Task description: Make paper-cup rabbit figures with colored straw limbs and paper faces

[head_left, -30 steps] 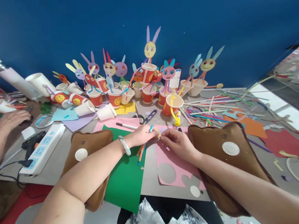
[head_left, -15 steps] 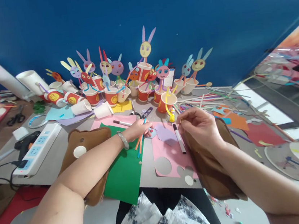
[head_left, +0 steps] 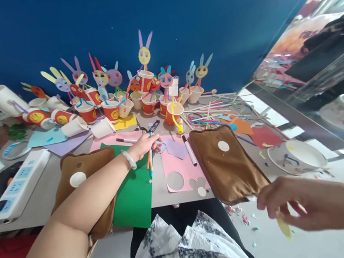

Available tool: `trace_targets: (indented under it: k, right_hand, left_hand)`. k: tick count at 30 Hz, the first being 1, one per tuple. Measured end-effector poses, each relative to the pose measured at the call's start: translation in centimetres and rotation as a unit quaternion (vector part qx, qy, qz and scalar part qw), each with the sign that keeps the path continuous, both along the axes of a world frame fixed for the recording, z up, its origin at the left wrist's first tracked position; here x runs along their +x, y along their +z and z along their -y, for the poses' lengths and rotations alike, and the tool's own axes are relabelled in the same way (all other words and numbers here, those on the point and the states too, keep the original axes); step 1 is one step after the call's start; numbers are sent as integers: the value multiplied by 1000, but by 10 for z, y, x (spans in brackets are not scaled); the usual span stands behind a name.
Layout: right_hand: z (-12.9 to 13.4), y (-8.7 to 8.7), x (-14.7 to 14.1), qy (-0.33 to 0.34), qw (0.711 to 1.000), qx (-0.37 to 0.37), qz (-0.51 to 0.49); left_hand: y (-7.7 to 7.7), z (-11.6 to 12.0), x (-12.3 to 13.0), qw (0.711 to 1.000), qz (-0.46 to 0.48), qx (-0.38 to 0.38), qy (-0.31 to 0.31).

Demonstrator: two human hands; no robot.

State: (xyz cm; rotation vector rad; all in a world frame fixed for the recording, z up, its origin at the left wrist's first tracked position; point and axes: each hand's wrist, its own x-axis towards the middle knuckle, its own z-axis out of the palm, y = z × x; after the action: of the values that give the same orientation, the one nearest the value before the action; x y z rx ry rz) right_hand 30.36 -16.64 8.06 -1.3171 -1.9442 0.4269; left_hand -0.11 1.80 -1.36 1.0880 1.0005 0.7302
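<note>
Around the front edge of the table (head_left: 160,196), two narrow grips, set well apart.
A brown cushion (head_left: 228,176) lies by that edge toward the right, a green sheet (head_left: 135,202) overhangs the edge farther left, and a pink sheet (head_left: 183,167) lies between them. The right hand (head_left: 294,204) is out past the front edge; the left hand (head_left: 144,146) is at the green sheet's far right corner, closed round some orange and blue straws (head_left: 150,165). The right fingertips pinch a pale yellow paper piece (head_left: 283,228). Beside the left fingertips sits a small pale-blue disc (head_left: 161,148); I can't tell whether they grip it.
</note>
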Motion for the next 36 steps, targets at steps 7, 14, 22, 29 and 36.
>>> trace_targets:
  k: [7, 14, 22, 29, 36]
  right_hand:
    - [-29, 12, 7, 82, 981, -157, 78]
    - [-109, -9, -45, 163, 959, -200, 122]
    - [-164, -78, -131, 183, 933, -303, -60]
    - [-163, -100, -138, 166, 904, -343, -196]
    - [-154, -106, -144, 184, 852, -404, -277]
  left_hand:
    - [7, 0, 0, 997, 44, -52, 34]
    - [7, -1, 1, 995, 55, -63, 60]
    - [5, -2, 1, 995, 77, -22, 63]
    - [7, 1, 4, 989, 125, -61, 57]
    - [2, 1, 14, 974, 157, -134, 90]
